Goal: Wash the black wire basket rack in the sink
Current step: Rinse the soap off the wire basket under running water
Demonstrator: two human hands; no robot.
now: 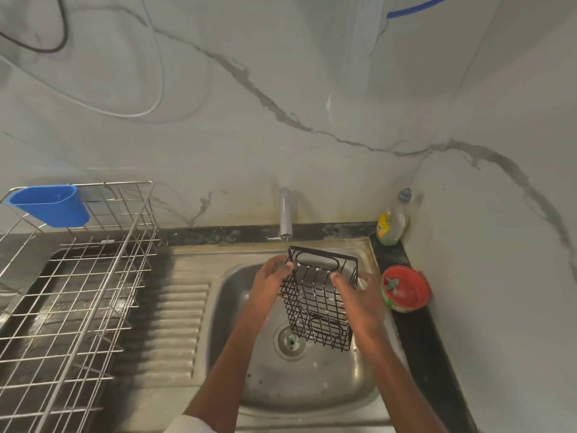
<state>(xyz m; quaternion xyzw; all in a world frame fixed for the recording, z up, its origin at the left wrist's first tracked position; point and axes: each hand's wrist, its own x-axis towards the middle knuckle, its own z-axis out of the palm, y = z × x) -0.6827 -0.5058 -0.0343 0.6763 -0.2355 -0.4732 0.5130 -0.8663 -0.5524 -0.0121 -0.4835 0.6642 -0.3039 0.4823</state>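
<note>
Together two hands grip one basket [318, 295].

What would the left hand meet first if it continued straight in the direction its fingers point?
The left hand already grips the basket at its top left corner. Straight on, it would probably meet the tap, then the wall; depth is unclear.

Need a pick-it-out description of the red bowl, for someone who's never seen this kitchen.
Start at the steel sink, where both hands hold a black wire basket. Go to the dark counter strip along the sink's right edge. The red bowl sits there, nearer the camera than the clear dish-soap bottle in the corner; it is the only red, round, open thing.
</note>
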